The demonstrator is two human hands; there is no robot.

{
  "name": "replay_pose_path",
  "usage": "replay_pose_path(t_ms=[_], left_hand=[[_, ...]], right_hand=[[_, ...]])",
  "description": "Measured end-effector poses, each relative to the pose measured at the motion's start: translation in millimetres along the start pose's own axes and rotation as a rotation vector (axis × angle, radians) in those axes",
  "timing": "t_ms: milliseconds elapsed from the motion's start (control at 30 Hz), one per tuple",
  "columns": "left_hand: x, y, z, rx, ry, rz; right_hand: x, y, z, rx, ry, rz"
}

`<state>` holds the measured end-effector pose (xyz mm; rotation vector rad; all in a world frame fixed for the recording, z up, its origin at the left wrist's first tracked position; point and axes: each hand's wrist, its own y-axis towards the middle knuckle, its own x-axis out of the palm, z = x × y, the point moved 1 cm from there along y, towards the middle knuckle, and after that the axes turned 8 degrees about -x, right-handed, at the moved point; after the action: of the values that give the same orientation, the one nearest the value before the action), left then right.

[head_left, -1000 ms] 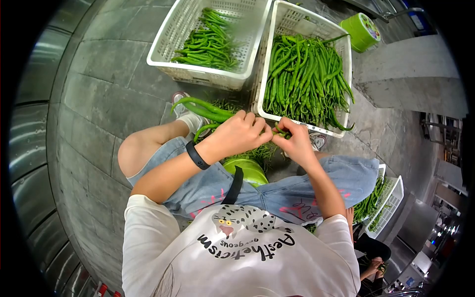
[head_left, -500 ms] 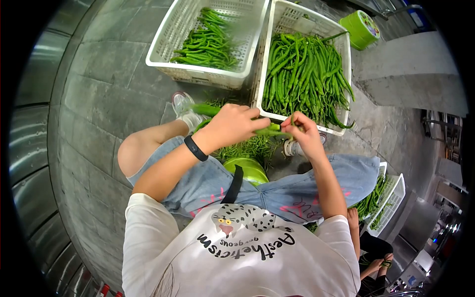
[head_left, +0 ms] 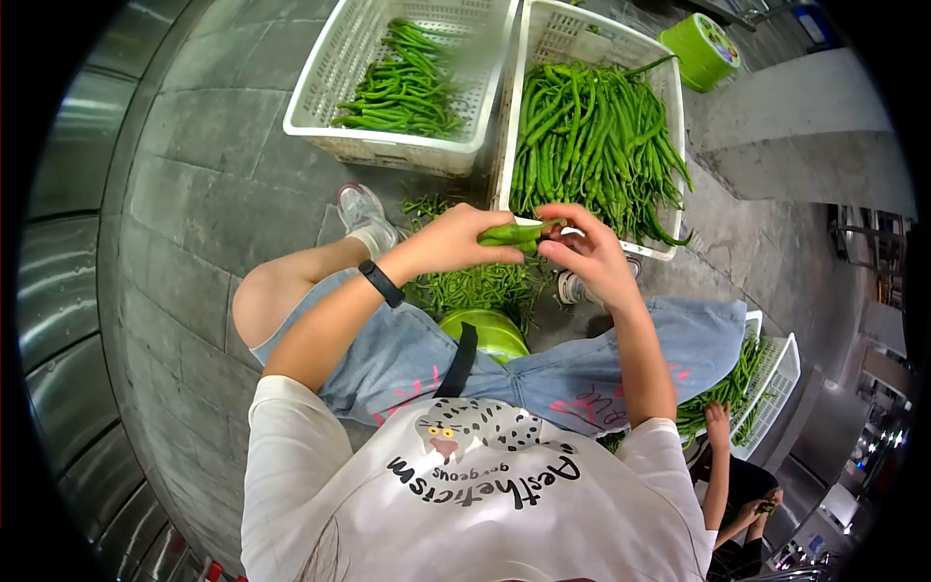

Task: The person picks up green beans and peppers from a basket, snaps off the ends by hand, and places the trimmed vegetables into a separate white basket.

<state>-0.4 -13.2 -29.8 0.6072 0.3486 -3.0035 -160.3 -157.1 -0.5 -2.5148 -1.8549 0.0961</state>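
Observation:
Green chili peppers [head_left: 514, 235] lie in my left hand [head_left: 451, 240], fingers closed round them, stem ends pointing right. My right hand [head_left: 590, 254] is at those ends, thumb and fingers curved apart; whether a fingertip touches a stem is hard to make out. Just beyond my hands, a white plastic crate [head_left: 679, 126] holds a large heap of long green chilies [head_left: 596, 145]. To its left, a second white crate [head_left: 301, 107] contains a smaller pile of chilies [head_left: 402, 92]. Green trimmings [head_left: 475, 286] are scattered on the floor below my hands.
A bright green stool [head_left: 485, 335] shows between my legs. Another green stool [head_left: 700, 53] stands at the upper right. At lower right, a co-worker's hand [head_left: 718, 422] reaches toward chilies by a white crate [head_left: 776, 388]. Another person's hands [head_left: 764, 509] are lower down.
My right hand has come away from its pinch, its fingers now spread. The chilies in my left hand have turned, their long ends no longer showing at left. A co-worker's hand has reached up toward chilies.

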Motion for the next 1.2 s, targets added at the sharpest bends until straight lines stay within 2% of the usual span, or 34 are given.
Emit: replay_pose_path(t_ms=[33,100,233,267,367,433,500,633,667,733,800,933,1033,1100,1167,1200], left_hand=[[1,0,0,-0.003,0.006,-0.026],[4,-2,3,-0.011,0.018,-0.075],[5,-4,10,-0.029,-0.039,0.030],[3,-4,13,-0.057,-0.015,-0.009],[8,-4,10,0.023,0.036,-0.052],[7,-6,15,0.103,-0.007,-0.058],[9,-8,13,0.130,-0.095,-0.062],[5,-12,16,0.063,-0.077,-0.244],[4,-15,20,0.059,-0.207,-0.290],[4,-16,21,-0.016,-0.247,-0.411],[4,-18,24,-0.079,-0.315,-0.490],[12,-11,13,-0.080,-0.880,-0.546],[-4,-9,6,0.003,-1.101,-0.300],[-13,-6,1,-0.049,-1.445,-0.049],[-29,-2,-12,0.047,-1.538,0.140],[-38,-2,-15,0.010,-1.540,0.250]], right_hand=[[-1,3,0,0.018,-0.008,-0.059],[-6,8,5,0.031,0.013,-0.005],[-22,10,4,0.045,0.064,0.127],[-25,10,7,0.048,0.077,0.095],[-13,7,5,0.065,0.243,0.019],[-8,5,8,0.107,0.146,0.004],[-6,4,11,0.079,0.175,-0.008],[-5,1,19,0.039,0.308,-0.130],[-5,0,19,0.046,0.352,-0.164],[-2,1,26,0.013,0.497,-0.256],[-1,1,28,-0.017,0.582,-0.256],[2,8,29,-0.043,0.929,-0.118],[-9,14,38,-0.094,1.143,0.114],[-12,5,39,0.009,0.876,0.254],[-10,-3,43,0.248,0.438,0.161],[-4,-4,47,0.227,0.306,0.059]])
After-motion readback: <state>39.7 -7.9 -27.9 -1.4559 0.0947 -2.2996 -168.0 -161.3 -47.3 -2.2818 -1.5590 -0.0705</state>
